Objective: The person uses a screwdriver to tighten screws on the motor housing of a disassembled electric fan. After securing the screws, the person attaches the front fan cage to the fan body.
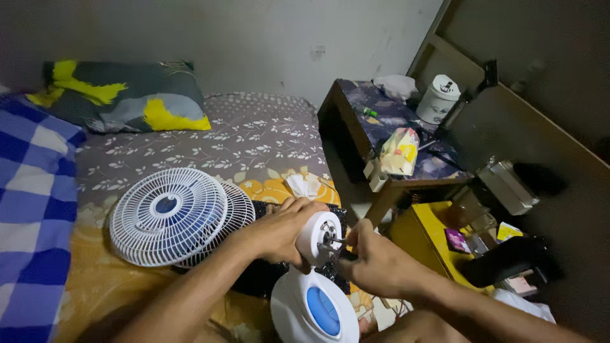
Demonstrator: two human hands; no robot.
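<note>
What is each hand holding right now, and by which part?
Left hand grips the fan motor housing around its side; right hand holds a dark tool at its handle.

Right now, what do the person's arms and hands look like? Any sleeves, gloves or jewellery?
Both forearms are bare as far as the view shows: no sleeves. The left hand and right hand wear no gloves, and no rings, watch or bands are visible.

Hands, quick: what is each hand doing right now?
Left hand: closed around the white fan motor housing.
Right hand: closed on a small tool at the motor's shaft; what tool cannot be told.
</note>
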